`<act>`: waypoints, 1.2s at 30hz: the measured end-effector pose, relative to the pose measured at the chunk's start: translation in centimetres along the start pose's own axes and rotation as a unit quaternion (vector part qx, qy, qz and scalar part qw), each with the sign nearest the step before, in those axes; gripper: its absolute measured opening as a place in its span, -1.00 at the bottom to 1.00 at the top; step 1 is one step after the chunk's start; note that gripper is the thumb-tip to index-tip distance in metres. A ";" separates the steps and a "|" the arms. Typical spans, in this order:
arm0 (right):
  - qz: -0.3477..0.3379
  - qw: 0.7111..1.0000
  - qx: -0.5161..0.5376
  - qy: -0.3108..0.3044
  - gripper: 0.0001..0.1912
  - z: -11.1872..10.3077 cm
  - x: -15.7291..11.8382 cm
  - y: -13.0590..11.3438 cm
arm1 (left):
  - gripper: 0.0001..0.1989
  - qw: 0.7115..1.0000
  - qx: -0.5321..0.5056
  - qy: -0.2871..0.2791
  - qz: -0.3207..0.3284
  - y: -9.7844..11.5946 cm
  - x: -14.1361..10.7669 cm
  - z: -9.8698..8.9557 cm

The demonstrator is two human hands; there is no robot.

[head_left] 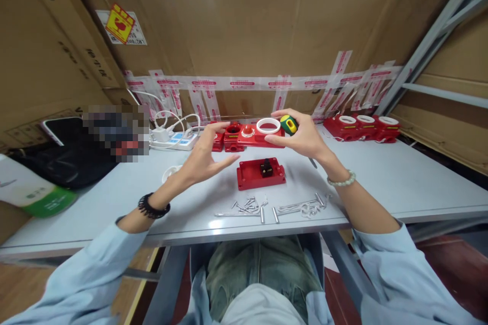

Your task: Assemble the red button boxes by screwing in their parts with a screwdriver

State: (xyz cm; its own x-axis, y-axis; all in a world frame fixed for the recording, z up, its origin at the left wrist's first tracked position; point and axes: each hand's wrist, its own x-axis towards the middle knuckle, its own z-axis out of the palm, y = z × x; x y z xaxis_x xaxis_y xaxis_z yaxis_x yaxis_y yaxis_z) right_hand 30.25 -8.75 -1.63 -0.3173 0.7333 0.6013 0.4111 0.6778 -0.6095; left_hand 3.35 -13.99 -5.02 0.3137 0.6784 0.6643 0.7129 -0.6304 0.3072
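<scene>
My right hand (301, 134) grips the right end of a red cover (261, 138) with a white ring (268, 126) on top, raised over the table. A green and yellow screwdriver handle (288, 125) rests in the same hand. My left hand (208, 155), its thumb and fingers apart, is at the left of the cover with nothing between them. Below the cover an open red base (251, 175) lies on the table, with a black block (266, 167) inside it. Screws and metal pins (247, 205) lie nearer the front edge.
Red housings (233, 134) stand behind my left hand, and more with white rings (362, 127) at the back right. A power strip (177, 139), a phone (63, 129) and a green-white package (41, 195) are left.
</scene>
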 end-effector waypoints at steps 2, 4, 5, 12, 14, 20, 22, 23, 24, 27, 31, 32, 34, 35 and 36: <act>-0.033 0.999 -0.005 -0.029 -0.35 0.2 -0.3 -0.3 | -0.22 0.999 -0.012 0.004 0.044 1.8 1.2 1.0; -0.071 0.996 0.001 -0.054 -0.28 0.3 -0.5 -0.6 | -0.20 0.997 -0.005 -0.034 0.072 2.8 2.0 1.8; -0.087 0.994 0.009 -0.063 -0.26 0.3 -0.6 -0.7 | -0.24 0.995 -0.003 -0.054 0.079 3.1 2.3 2.1; -0.100 0.990 0.091 -0.026 -0.16 0.8 -0.6 -0.4 | -0.34 0.987 -0.151 0.027 0.037 3.2 2.2 3.5; -0.068 0.989 0.130 -0.036 -0.15 1.2 -0.5 -0.1 | -0.32 0.976 -0.210 0.063 0.012 3.1 1.9 3.8; -0.014 0.971 0.216 -0.100 -0.39 2.2 -0.3 -0.2 | -0.36 0.958 -0.275 0.069 0.033 2.7 1.5 4.4; -0.015 0.973 0.213 -0.082 -0.41 2.2 -0.4 -0.3 | -0.41 0.964 -0.252 0.069 0.050 2.6 1.6 4.2; -0.013 0.974 0.215 -0.076 -0.44 2.2 -0.4 -0.3 | -0.44 0.968 -0.235 0.071 0.058 2.6 1.6 4.0; -0.009 0.972 0.221 -0.076 -0.47 2.2 -0.4 -0.3 | -0.47 0.971 -0.215 0.077 0.067 2.6 1.6 3.9; 0.024 0.961 0.256 -0.097 -0.52 2.2 -0.4 -0.1 | -0.53 0.978 -0.148 0.106 0.101 2.6 1.7 3.5; 0.078 0.947 0.287 -0.122 -0.49 2.2 -0.5 0.0 | -0.54 0.976 -0.090 0.139 0.144 2.8 1.7 3.2; 0.084 0.945 0.289 -0.130 -0.49 2.2 -0.6 -0.1 | -0.54 0.974 -0.078 0.148 0.151 2.8 1.7 3.2; 0.078 0.943 0.288 -0.146 -0.50 2.1 -0.6 -0.3 | -0.56 0.972 -0.058 0.163 0.157 2.9 1.7 3.2; 0.070 0.943 0.285 -0.155 -0.50 2.1 -0.7 -0.4 | -0.57 0.972 -0.052 0.168 0.157 2.9 1.8 3.3; 0.061 0.943 0.284 -0.160 -0.49 2.1 -0.7 -0.5 | -0.58 0.972 -0.049 0.171 0.155 2.8 1.8 3.3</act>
State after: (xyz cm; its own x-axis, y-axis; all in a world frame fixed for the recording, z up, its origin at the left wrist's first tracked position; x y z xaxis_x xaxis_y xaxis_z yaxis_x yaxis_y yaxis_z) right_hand 28.45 -9.48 -2.83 -0.5768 0.7248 0.3768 -0.0338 0.4397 -0.8975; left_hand 8.02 -13.29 -5.19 0.2657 0.2951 0.9178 0.5480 -0.8295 0.1081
